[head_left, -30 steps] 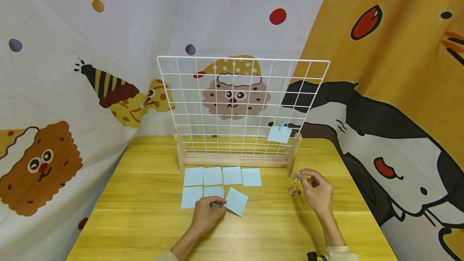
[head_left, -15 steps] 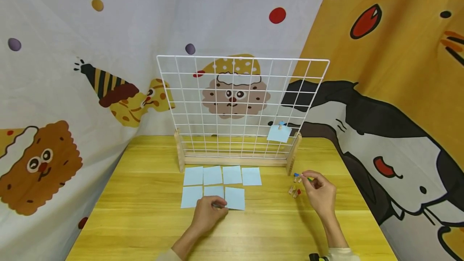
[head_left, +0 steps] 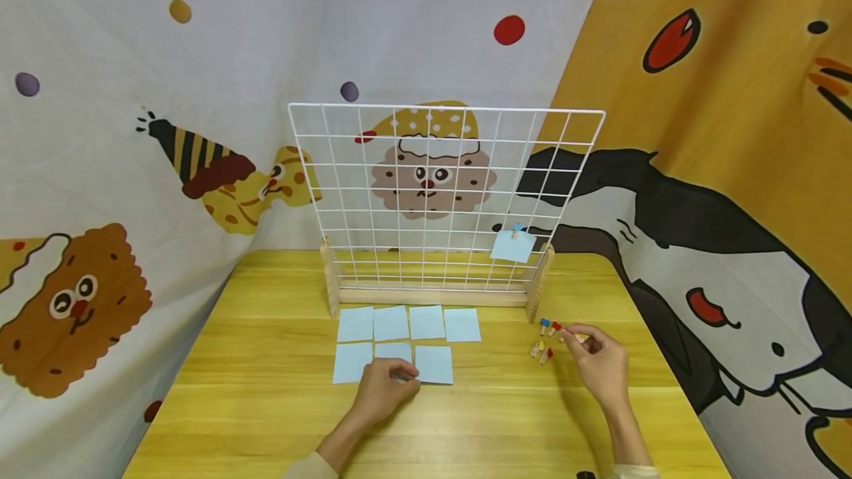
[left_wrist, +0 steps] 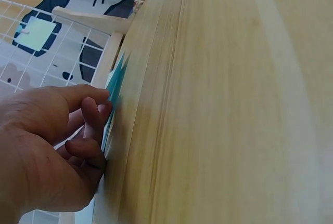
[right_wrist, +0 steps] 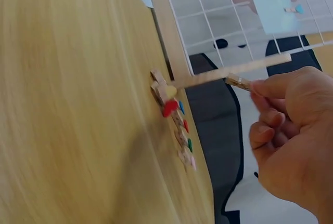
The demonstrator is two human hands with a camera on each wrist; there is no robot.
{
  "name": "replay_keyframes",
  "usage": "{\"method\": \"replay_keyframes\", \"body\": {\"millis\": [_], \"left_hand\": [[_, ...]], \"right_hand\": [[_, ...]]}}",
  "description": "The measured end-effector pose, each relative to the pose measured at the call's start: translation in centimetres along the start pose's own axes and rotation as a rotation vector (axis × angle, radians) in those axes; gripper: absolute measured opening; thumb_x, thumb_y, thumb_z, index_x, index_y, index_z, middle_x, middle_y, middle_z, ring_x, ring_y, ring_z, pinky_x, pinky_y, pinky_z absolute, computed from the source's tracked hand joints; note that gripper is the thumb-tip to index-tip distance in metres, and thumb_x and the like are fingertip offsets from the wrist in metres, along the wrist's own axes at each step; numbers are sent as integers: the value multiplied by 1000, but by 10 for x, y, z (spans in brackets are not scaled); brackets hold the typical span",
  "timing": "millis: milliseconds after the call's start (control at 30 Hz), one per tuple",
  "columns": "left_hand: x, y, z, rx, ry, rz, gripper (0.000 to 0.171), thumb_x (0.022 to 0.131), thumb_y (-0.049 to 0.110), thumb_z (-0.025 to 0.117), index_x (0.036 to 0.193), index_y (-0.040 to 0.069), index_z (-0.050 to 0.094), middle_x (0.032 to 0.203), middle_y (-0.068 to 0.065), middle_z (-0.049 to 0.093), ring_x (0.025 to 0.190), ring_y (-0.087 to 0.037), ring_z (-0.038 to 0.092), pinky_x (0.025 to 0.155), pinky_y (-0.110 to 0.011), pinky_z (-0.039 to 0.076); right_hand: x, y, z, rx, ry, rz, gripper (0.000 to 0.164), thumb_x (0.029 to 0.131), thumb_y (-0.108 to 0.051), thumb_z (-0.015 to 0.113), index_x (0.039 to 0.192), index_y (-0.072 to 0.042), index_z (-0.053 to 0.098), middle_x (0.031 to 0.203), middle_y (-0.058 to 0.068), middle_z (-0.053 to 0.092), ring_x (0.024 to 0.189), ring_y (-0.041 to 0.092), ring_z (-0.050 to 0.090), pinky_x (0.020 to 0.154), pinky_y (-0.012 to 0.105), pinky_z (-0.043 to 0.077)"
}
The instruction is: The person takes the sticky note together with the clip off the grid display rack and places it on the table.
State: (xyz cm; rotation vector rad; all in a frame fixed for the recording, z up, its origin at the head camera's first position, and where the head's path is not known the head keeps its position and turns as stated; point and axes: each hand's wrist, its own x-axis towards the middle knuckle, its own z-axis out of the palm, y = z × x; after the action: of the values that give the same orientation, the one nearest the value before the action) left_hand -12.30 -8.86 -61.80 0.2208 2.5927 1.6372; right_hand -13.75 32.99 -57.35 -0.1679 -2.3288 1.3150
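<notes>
My left hand point(head_left: 382, 394) pinches the near left corner of a light blue square paper note point(head_left: 435, 364). In the left wrist view the note's teal underside point(left_wrist: 116, 81) shows, tilted up from the table beside the fingertips. Off the table to the right, my right hand point(head_left: 602, 364) holds a small wooden clothespin point(right_wrist: 238, 81) between thumb and forefinger. Several more clothespins point(right_wrist: 179, 125) with coloured tops lie on the table just left of that hand. Another clothespin point(head_left: 515, 230) fixes a blue note point(head_left: 513, 247) to the white wire grid point(head_left: 426, 167) at its lower right.
The grid stands in a wooden base point(head_left: 433, 296) at the back of the wooden table point(head_left: 466, 435). In front of it lie several blue notes point(head_left: 390, 323) in two rows. A patterned cloth point(head_left: 226, 43) hangs behind and to the right.
The note at my left hand has turned from slanted to nearly square with the others, then shifted slightly right. My right hand has moved right and nearer, away from the clothespins on the table.
</notes>
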Motion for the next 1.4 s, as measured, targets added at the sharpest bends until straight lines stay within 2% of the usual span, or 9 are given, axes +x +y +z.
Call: {"method": "replay_keyframes", "body": {"millis": [133, 200, 333, 433, 533, 600, 700, 1033, 1400], "left_hand": [[1, 1, 1, 31, 10, 10, 13, 87, 4, 90, 99, 7, 87, 90, -2, 87, 77, -4, 74, 73, -19, 57], [2, 1, 1, 47, 18, 16, 13, 87, 3, 90, 99, 7, 87, 90, -3, 87, 77, -4, 74, 73, -19, 57], [2, 3, 1, 64, 30, 24, 13, 87, 3, 89, 98, 8, 87, 89, -3, 87, 76, -5, 74, 71, -19, 55], [2, 4, 1, 64, 32, 29, 12, 87, 3, 89, 98, 8, 87, 89, -4, 87, 75, -5, 74, 70, -19, 56], [2, 4, 2, 57, 31, 29, 12, 87, 3, 89, 98, 8, 87, 89, -4, 87, 75, -5, 74, 69, -20, 56], [2, 3, 2, 56, 33, 29, 12, 87, 3, 89, 98, 8, 87, 89, -4, 87, 75, -5, 75, 69, -20, 56], [2, 2, 3, 62, 38, 37, 12, 87, 3, 89, 97, 9, 87, 89, -3, 87, 75, -4, 76, 70, -20, 56], [2, 2, 4, 62, 44, 48, 12, 87, 3, 90, 95, 9, 86, 86, -3, 86, 77, -6, 79, 75, -20, 58], [3, 2, 5, 45, 34, 27, 13, 86, 4, 92, 95, 9, 84, 85, -2, 86, 77, -6, 79, 79, -20, 58]], "right_hand": [[1, 3, -13, -47, -85, 92, 12, 102, -14, 86, 109, -5, 86, 60, -2, 56, 49, 7, 40, 41, 26, 33], [1, 6, -17, -66, -121, 134, 13, 103, -15, 85, 110, -4, 86, 65, 2, 63, 51, 9, 42, 43, 27, 36], [1, 11, -20, -99, -172, 198, 18, 103, -16, 84, 115, -3, 86, 96, 12, 84, 60, 10, 50, 50, 28, 43], [0, 15, -21, -120, -195, 231, 20, 104, -16, 84, 118, -2, 85, 123, 18, 85, 71, 8, 57, 58, 26, 49], [0, 18, -20, -145, -219, 268, 21, 104, -16, 83, 120, -3, 85, 131, 21, 82, 82, 5, 61, 67, 24, 52], [0, 21, -19, -159, -237, 291, 21, 103, -15, 83, 120, -3, 85, 132, 22, 81, 90, 3, 63, 71, 23, 54], [0, 25, -16, -156, -269, 316, 21, 103, -15, 84, 119, -2, 85, 130, 22, 81, 90, 5, 64, 68, 24, 55], [2, 38, -9, -183, -312, 269, 20, 101, -14, 85, 113, 2, 84, 112, 17, 84, 87, 1, 66, 67, 22, 54], [4, 40, -10, -151, -351, 309, 21, 103, -14, 84, 116, 2, 84, 108, 12, 86, 90, -4, 69, 74, 19, 56]]}}
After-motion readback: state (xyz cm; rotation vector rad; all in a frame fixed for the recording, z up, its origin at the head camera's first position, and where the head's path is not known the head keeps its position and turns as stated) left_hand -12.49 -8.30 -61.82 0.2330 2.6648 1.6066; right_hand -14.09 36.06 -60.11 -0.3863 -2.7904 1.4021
